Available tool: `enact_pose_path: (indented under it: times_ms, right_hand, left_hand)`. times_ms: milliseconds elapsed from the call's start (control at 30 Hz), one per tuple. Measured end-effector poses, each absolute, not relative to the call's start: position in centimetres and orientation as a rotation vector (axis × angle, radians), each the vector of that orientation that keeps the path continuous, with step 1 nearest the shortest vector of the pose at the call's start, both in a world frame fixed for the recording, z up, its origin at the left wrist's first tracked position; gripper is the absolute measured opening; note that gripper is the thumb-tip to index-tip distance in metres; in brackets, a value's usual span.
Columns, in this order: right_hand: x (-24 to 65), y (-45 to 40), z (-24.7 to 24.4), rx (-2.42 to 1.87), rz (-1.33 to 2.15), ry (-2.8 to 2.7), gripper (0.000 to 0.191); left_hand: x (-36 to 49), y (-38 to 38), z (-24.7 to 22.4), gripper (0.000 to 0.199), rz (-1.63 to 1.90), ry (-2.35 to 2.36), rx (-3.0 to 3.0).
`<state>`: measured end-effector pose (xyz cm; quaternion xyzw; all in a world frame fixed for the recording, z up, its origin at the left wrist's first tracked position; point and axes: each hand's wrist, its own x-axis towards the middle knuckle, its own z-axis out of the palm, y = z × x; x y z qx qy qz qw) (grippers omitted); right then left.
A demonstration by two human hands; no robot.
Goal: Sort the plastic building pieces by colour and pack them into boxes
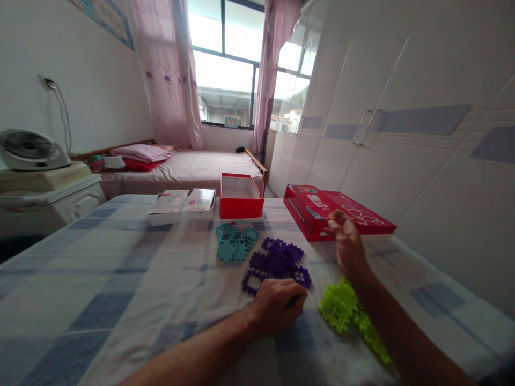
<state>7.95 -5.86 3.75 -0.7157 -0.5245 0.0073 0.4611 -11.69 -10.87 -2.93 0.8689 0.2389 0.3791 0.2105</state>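
My left hand [279, 303] rests on the tablecloth with its fingers curled in, and nothing shows in it. It lies just in front of the purple interlocking plastic pieces [277, 260], overlapping their near edge in view. My right hand [345, 238] is raised before the front of a red box [341, 206]. Its fingers are bent together, and what they hold, if anything, is hidden. Under the right forearm lie lime-green notched pieces [338, 304], partly covered. A heap of turquoise pieces [235, 244] sits left of the purple ones.
An open red box [241, 208] stands at the table's back, beside an open white box [164, 217]. The checked tablecloth [132, 311] has folds. Beyond are a bed [209, 166], a fan [32, 149] on a cabinet, and a white wardrobe [386, 171] along the right.
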Motion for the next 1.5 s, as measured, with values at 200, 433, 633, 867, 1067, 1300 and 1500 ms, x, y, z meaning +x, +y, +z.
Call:
enact_pose_path:
  times_ms: [200,433,633,867,1067,1300,1500]
  right_hand:
    - [-1.9,-9.5,1.1,-1.348,0.472,-1.334,0.041]
    - [-1.1,-9.4,-0.8,-1.397,0.080,-1.570,0.030]
    - [-1.1,-8.5,-1.7,-1.292,-0.041,-1.613,0.028]
    - [-1.1,-8.2,-2.1,-1.279,-0.065,-1.619,0.025]
    - [-1.1,-8.1,-2.3,-1.347,-0.072,-1.653,0.024]
    - [-1.0,-7.9,-2.7,-1.380,-0.079,-1.685,0.024]
    - [-1.1,-7.8,-2.9,-1.393,-0.045,-1.715,0.025]
  left_hand:
    - [-12.7,-11.5,-1.6,0.020,1.333,0.892,2.198]
    - [-13.7,-8.8,-0.4,0.021,1.394,1.100,1.893]
    - [-16.4,-7.0,0.3,0.023,1.296,1.113,1.904]
    - [-22.1,-5.7,-2.3,0.030,1.231,1.340,1.939]
    - [-22.1,-5.7,-2.8,0.025,1.012,1.288,2.116]
    - [-21.7,-6.0,-2.8,0.027,0.895,1.253,2.242]
    - [-21.8,-5.8,-2.8,0.026,0.855,1.250,2.293]
